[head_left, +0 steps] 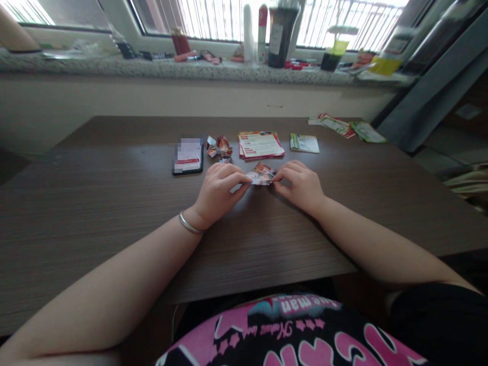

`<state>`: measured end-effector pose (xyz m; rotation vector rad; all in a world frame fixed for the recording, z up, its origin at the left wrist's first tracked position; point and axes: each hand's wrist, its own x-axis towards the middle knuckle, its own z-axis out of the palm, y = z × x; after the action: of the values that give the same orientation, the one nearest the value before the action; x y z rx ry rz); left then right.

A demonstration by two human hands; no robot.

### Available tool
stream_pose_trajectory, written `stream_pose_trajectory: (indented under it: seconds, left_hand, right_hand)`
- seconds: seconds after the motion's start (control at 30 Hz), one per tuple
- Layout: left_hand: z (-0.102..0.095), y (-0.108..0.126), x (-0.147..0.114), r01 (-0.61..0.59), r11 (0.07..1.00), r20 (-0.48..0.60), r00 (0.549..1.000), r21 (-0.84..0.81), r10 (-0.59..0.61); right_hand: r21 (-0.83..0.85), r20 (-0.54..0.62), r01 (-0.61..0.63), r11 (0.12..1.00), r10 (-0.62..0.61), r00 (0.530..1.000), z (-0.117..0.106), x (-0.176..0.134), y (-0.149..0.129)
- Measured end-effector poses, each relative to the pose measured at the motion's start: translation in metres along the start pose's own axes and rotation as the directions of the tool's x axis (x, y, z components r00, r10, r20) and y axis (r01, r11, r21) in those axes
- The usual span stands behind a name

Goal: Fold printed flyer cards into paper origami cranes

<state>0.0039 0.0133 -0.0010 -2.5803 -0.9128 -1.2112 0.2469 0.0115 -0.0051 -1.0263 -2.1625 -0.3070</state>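
Between my two hands is a small creased piece of printed paper [261, 174], orange-red and whitish, just above or on the table. My left hand [223, 190] pinches its left edge between thumb and fingers; a silver bangle sits on that wrist. At the opposite edge, my right hand [301, 185] pinches the paper the same way. Crumpled pieces of similar printed paper [220, 146] lie beyond my left hand. Just past the held paper is a stack of red-bordered printed cards [261, 144]. A smaller stack of green and white cards [304, 143] lies beyond my right hand.
A phone [188, 155] lies left of the crumpled paper on the brown wooden table [114, 203]. More leaflets [337, 125] are at the far right corner. Along the granite windowsill [229, 71] stand a dark bottle [281, 35] and other small items. A grey curtain [427, 76] hangs at right.
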Motion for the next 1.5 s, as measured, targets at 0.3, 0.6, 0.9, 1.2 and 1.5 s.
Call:
stream_pose_trajectory:
  seconds: [0.3,0.6,0.9,1.2,1.5]
  left_hand:
    - [0.002,-0.001,0.0,0.053,0.995,-0.072,0.996,-0.085,-0.059]
    - [-0.003,-0.003,-0.002,-0.012,0.984,0.023,1.0,0.177,0.008]
    - [-0.004,-0.001,0.0,-0.077,0.988,0.059,0.996,0.135,0.07]
    - [-0.007,0.004,0.002,-0.112,0.993,0.095,0.99,0.048,0.107]
    - [-0.007,0.008,0.002,0.023,0.998,0.172,0.985,-0.066,-0.011]
  right_hand:
    - [0.061,0.072,-0.003,0.998,-0.001,0.997,-0.001,0.0,-0.001]
    - [0.087,0.001,0.016,0.996,-0.016,1.0,-0.004,0.003,0.0]
    - [0.085,0.0,0.001,0.996,0.0,1.0,-0.002,0.002,0.001]
    - [0.09,0.08,0.029,0.996,-0.037,0.996,0.001,0.0,0.003]
    - [0.148,0.186,0.043,0.988,-0.071,0.98,0.003,0.001,0.004]
